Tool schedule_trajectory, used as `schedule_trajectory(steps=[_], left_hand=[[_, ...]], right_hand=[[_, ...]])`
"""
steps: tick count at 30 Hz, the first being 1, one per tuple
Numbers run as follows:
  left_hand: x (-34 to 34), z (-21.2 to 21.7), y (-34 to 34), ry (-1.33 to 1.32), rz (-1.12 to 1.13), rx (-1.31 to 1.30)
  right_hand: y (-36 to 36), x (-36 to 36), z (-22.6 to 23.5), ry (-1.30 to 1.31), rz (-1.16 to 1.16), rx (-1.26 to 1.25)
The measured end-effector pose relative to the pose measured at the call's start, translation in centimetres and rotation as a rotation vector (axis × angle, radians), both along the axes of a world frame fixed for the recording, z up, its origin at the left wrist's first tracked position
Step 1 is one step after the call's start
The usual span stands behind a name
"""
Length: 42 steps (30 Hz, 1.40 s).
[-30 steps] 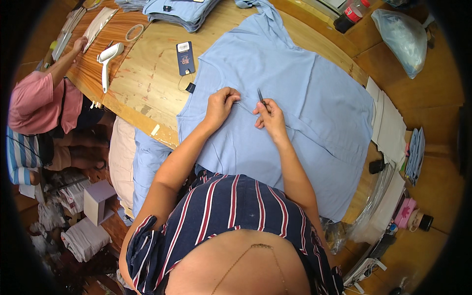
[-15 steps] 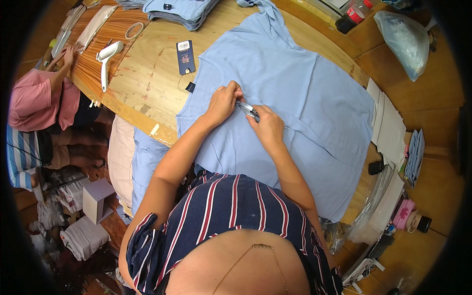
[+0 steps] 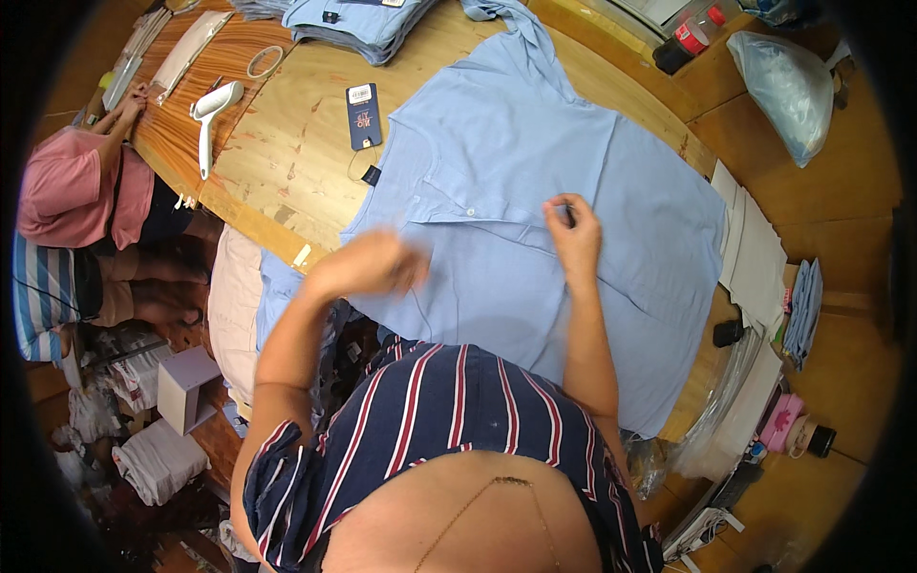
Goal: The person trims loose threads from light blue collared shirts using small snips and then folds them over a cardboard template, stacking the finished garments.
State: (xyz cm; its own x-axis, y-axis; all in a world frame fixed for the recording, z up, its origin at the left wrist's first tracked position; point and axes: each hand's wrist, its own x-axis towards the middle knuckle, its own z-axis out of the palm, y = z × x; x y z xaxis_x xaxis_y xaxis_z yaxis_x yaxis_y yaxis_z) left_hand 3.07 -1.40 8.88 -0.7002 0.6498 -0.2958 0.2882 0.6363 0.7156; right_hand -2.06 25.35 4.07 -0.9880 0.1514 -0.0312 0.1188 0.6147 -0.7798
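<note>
A light blue shirt lies spread over the table, with a small white button on its placket. My right hand is above the shirt's middle, closed around a pair of thread snips, of which only a dark part shows. My left hand is over the shirt's near left edge, its fingers smeared by motion. Thin dark lines like thread run over the cloth beside it. A navy hang tag lies at the collar, tied on by a loop near the dark neck label.
Folded blue shirts are stacked at the far edge. A white lint roller and a tape ring lie at the left. Right of the shirt are white sheets; a cola bottle stands behind. Another person works at far left.
My left hand has left the placket and moved toward me and left. My right hand has shifted right with the snips, so the button now shows.
</note>
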Motion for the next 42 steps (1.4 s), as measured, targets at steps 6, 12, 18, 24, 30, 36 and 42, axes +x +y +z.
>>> schedule_trajectory(steps=[6,12,18,24,30,36,42], left_hand=[[0.0,-0.9,-1.4,-0.02,-0.216,0.138],[-8.5,-7.4,1.7,0.783,0.235,0.034],[-8.1,-5.6,1.2,0.763,0.08,-0.211],[-5.3,-6.2,0.0,0.854,0.084,-0.069],[-5.8,-4.6,3.1,0.712,0.093,-0.12],[-7.1,-7.1,2.5,0.781,0.057,-0.087],[-6.4,-6.3,2.6,0.7,0.211,-0.016]], right_hand=[[-0.8,-2.2,-0.1,-0.074,0.217,0.23],[-3.7,-0.7,-0.5,-0.098,0.36,0.408],[-3.2,3.5,-2.2,0.471,0.684,0.619],[-3.2,5.0,-2.5,0.519,0.687,0.615],[-3.1,4.9,-2.8,0.529,0.753,0.684],[-2.7,5.1,-3.3,0.511,0.712,0.458],[-2.9,4.9,-2.5,0.418,0.733,0.39]])
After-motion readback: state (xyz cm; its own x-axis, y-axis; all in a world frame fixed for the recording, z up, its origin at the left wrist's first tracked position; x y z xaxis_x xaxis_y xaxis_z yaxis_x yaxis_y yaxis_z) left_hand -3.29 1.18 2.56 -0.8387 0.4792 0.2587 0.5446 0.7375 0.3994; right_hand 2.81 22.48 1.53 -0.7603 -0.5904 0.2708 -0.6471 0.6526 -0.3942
